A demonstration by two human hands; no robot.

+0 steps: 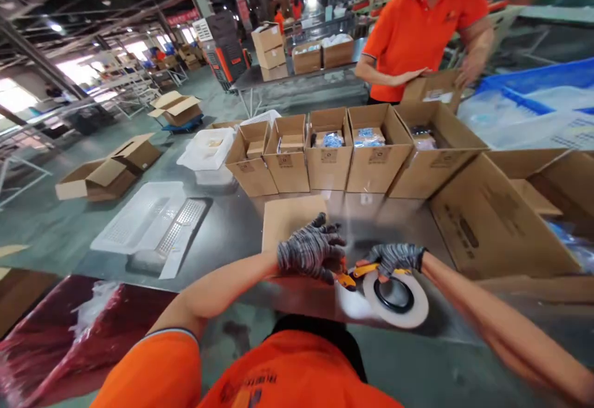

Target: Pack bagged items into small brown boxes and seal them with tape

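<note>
Warehouse packing floor, steel worktable under mixed daylight and lamps. At the near edge of it lies a large roll of clear packing tape on a yellow-and-black dispenser, flat side up. The right hand, gloved in grey knit, is closed over the dispenser's handle and touches the top of the roll. The left hand, gloved alike, rests with fingers curled at the dispenser's front end; whether it pinches the tape's free end cannot be told, as the glove hides it. Just beyond the left hand lies a flat cardboard sheet. Behind that stands a row of open cartons holding packets. A co-worker in an orange shirt handles a small box across the table.

Risk noted: the dispenser's cutting edge sits close to the left fingers; a slip could snag the glove. Loose tape could also fold back and stick to itself.
</note>
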